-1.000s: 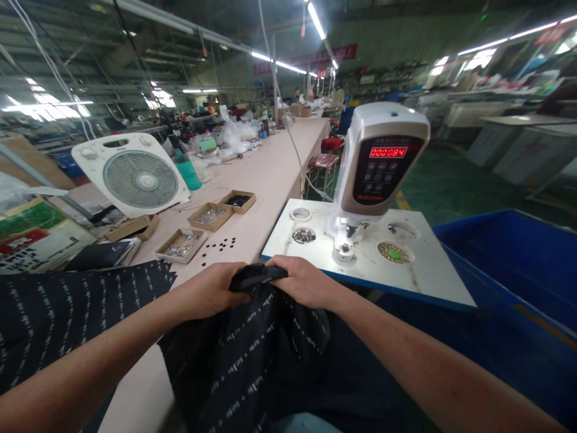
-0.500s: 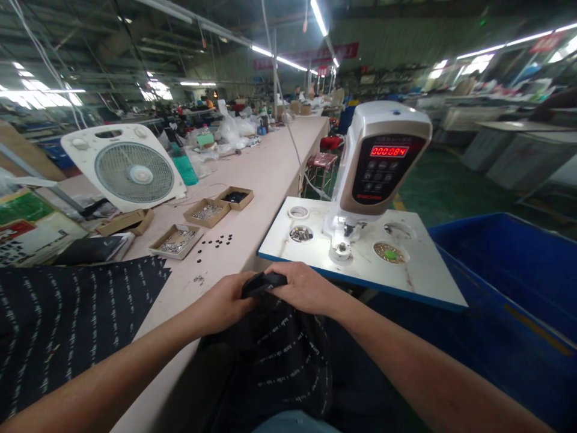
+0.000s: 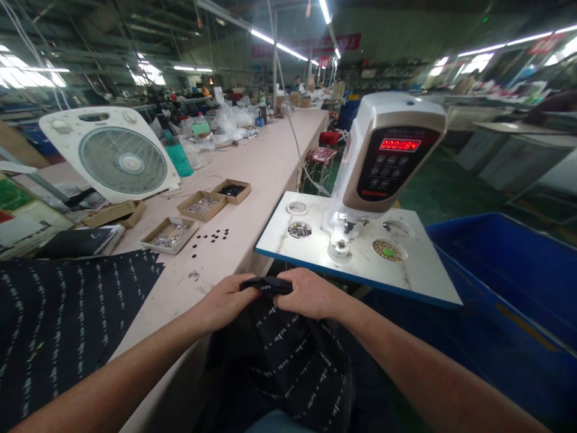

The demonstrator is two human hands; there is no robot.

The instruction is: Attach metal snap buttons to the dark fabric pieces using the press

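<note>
Both hands grip the folded top edge of a dark garment [image 3: 302, 361] with rows of small white print, its body hanging toward my lap. My left hand [image 3: 229, 300] pinches the edge at one end, and my right hand [image 3: 309, 293] pinches it a short way to the right. Small pale lettering shows on the black band between them. Just beyond the hands stands a white snap-fastening machine [image 3: 383, 156] with a red lit display. Its white worktop [image 3: 297, 249] has round wells of small metal parts. Another piece of the same printed cloth [image 3: 76, 319] lies at the left.
Small cardboard boxes of metal parts [image 3: 169, 245] and black parts [image 3: 246, 191] sit on the long table [image 3: 270, 159]. Loose black pieces [image 3: 213, 237] lie nearby. A box fan [image 3: 128, 165] stands at the left. A blue bin [image 3: 509, 264] is at the right, below the worktop.
The garment's edge has been drawn straighter between my hands, and its lettering now shows. More of the printed cloth below is spread out. The camera view has shifted slightly.
</note>
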